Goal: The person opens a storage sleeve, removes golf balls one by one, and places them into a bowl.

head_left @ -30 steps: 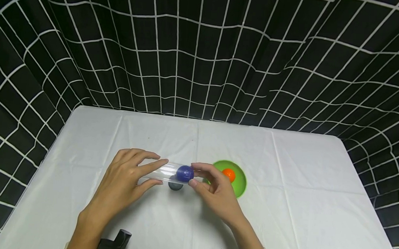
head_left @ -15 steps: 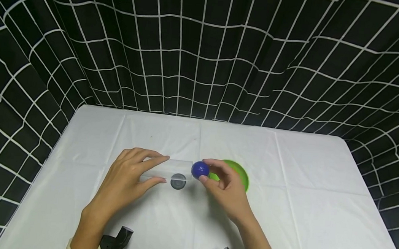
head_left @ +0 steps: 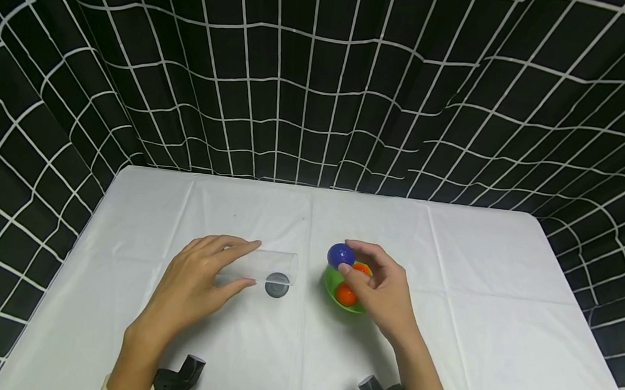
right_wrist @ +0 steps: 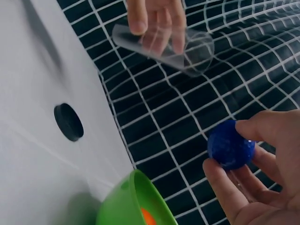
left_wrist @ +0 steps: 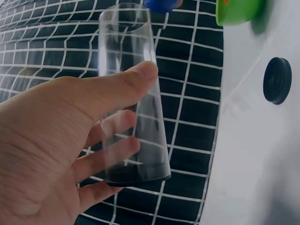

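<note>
My left hand (head_left: 194, 280) grips a clear tube (head_left: 281, 264) that lies sideways above the table, its open end toward the right. Through its wall in the left wrist view, the tube (left_wrist: 126, 47) looks empty, with a dark base. Between thumb and fingers, my right hand (head_left: 384, 289) pinches a blue ball (head_left: 341, 255); the ball (right_wrist: 229, 144) is apart from the tube. Below that hand stands a green bowl (head_left: 331, 282) with orange balls (head_left: 346, 294) in it, partly hidden by the fingers.
A round dark cap (head_left: 277, 285) lies on the white-covered table (head_left: 486, 349), seen partly through the tube. Black cloth with a white grid (head_left: 319, 88) hangs behind the table and at its sides.
The blue ball has come out of the tube's right end and moved right with my right hand, to above the bowl. My left hand with the tube has stayed nearly still.
</note>
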`<state>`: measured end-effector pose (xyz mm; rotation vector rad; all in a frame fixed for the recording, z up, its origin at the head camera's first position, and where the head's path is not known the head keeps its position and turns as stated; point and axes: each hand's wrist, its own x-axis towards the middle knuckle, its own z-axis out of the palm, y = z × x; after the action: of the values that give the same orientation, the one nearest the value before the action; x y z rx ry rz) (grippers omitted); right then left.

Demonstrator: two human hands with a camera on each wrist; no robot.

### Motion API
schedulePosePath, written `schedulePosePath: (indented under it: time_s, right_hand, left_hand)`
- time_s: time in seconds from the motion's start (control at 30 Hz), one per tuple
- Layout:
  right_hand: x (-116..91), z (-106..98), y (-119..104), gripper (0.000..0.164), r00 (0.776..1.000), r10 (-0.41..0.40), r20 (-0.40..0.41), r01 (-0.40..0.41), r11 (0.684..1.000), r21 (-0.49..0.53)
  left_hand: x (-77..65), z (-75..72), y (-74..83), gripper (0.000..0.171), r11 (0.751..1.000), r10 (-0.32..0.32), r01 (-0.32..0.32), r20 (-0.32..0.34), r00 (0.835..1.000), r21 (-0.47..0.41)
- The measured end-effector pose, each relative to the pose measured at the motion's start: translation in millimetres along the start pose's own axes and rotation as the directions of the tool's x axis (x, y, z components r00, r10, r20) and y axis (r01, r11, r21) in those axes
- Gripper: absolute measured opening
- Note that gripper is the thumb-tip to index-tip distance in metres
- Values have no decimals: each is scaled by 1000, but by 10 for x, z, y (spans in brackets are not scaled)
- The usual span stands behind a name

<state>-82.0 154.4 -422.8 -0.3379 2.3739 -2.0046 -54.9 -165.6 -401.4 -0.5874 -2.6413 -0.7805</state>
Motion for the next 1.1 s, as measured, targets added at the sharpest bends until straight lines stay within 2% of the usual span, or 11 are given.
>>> schedulePosePath:
  time_s: [0.13,0.4,0.6,0.83,0.97,1.1]
  right_hand:
    - [6,-33,15,42,999,-48,-9,48,999,-20]
    - [17,-49,87,42,994,-109,-23,103,976,-190]
    - [22,-40,160,41,982,-185,27,182,911,-371]
    - [2,-49,149,37,970,-232,71,232,802,-550]
    - [-7,-80,128,34,967,-247,64,237,777,-583]
    - [0,-110,129,33,968,-245,50,227,776,-588]
  left_hand:
    - [-2,4,-10,59,1000,-9,9,0,1000,-9]
    - [6,6,-22,57,1000,-6,6,-6,1000,-27]
    - [5,-4,-16,56,1000,-11,10,-4,1000,-29]
    - [5,-6,-13,55,1000,-14,14,-3,1000,-25]
    - [6,-11,-18,54,1000,-11,11,-5,1000,-24]
    - [7,-9,-22,54,1000,-13,13,-4,1000,-24]
